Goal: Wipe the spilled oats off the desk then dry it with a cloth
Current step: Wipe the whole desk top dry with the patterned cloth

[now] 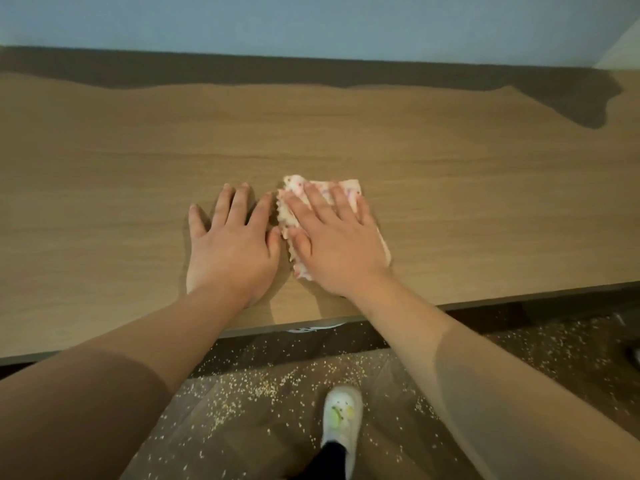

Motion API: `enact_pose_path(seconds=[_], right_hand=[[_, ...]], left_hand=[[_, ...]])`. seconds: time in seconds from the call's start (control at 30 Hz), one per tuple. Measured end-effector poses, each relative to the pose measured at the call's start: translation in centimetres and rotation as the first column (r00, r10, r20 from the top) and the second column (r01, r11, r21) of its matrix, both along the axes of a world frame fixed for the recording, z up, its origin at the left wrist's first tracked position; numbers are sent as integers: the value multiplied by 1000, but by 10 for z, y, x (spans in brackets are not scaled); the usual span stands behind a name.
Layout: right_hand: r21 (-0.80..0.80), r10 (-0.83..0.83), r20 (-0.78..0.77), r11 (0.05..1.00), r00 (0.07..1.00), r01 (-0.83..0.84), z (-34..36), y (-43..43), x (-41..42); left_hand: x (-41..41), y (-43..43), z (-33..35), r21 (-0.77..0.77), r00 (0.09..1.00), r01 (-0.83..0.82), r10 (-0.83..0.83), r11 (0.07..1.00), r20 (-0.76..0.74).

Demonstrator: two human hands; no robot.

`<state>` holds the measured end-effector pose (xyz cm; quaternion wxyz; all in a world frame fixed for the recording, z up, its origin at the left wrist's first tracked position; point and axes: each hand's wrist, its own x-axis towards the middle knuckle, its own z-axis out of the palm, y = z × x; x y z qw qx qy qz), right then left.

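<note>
A folded white cloth [290, 211] with small pink and red marks lies on the wooden desk [450, 202], near its front edge. My right hand [337, 244] presses flat on top of the cloth, fingers spread, covering most of it. My left hand [230, 244] rests flat on the bare desk just left of the cloth, fingers apart, holding nothing; its thumb almost touches the cloth's edge. I see no oats on the desk surface. Spilled oats [256, 389] are scattered over the floor below the desk's front edge.
A blue-grey wall [311, 22] runs behind the desk. A dark shadow lies along the desk's back edge. On the brown floor stands a foot in a white slipper [341, 420] among the oats. More oats lie at the right under the desk.
</note>
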<state>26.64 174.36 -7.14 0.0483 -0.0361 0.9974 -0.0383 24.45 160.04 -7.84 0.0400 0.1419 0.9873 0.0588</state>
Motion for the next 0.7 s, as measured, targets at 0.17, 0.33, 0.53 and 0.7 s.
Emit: enact_pose_path(seconds=[0.17,0.33,0.53,0.7], right_hand=[[19,-219,-8,976,976,219,-6,80,-24],[-57,-671,62,737,739,674,0,124,-37],[19,-99,15,995,995,99,-1,21,15],[89,-206,45,975,977,202,-1,90,26]], left_hand=[[-1,0,2,-2,1000,-3,3,1000,5],[-1,0,0,17,1000,-7,7,1000,-2],[-3,-3,1,29,1000,11,-11,1000,12],[-4,-7,5,128,999,-10,6,992,34]])
